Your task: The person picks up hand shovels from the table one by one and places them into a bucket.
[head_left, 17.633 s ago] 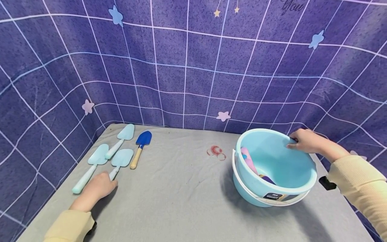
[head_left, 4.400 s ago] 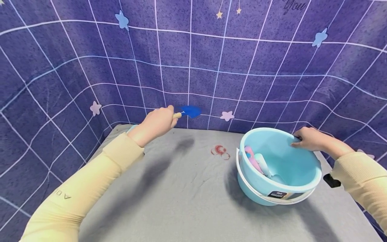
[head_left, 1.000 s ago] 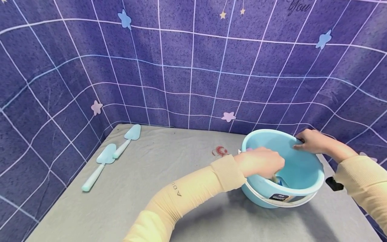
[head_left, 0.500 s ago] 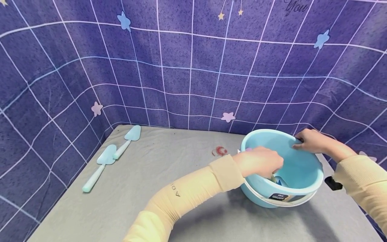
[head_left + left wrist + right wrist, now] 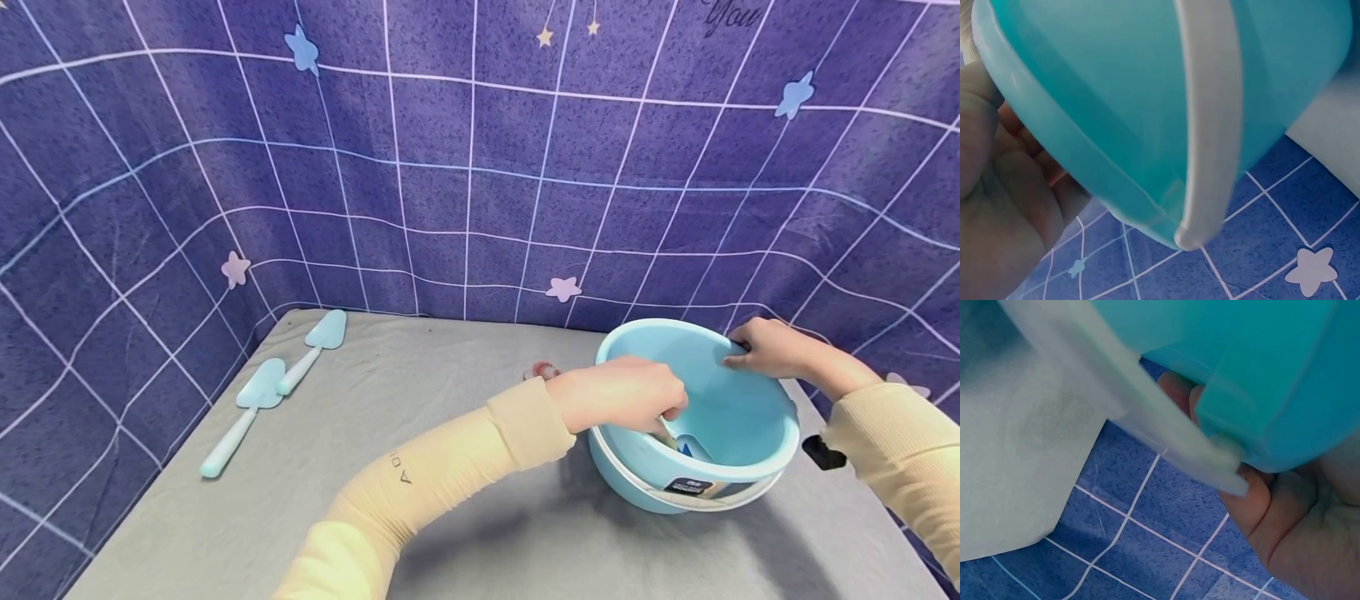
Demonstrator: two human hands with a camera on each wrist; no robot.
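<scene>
A light blue bucket [image 5: 738, 417] with a white carrying handle [image 5: 1213, 125] stands tilted at the right of the table. Over its left side reaches my left hand [image 5: 626, 393], holding the wooden handle [image 5: 664, 432] of a small trowel whose blue blade [image 5: 684, 448] points down inside. Another light blue blade [image 5: 697, 447] shows beside it. The bucket wall and my hand hide the other contents. My right hand [image 5: 768, 346] grips the rim at the back right; in the right wrist view its fingers [image 5: 1250, 500] lie by the bucket handle's joint.
Two light blue trowels [image 5: 258, 385] [image 5: 327, 330] lie at the left of the grey-covered table [image 5: 420, 392]. A red stain [image 5: 542, 370] marks the cloth near my left wrist. A purple gridded curtain [image 5: 480, 200] with stars surrounds the table's back and sides.
Over several seconds, my left hand carried the blue trowel from the left into the bucket. In the last half second it shifted slightly left. My right hand stayed on the rim.
</scene>
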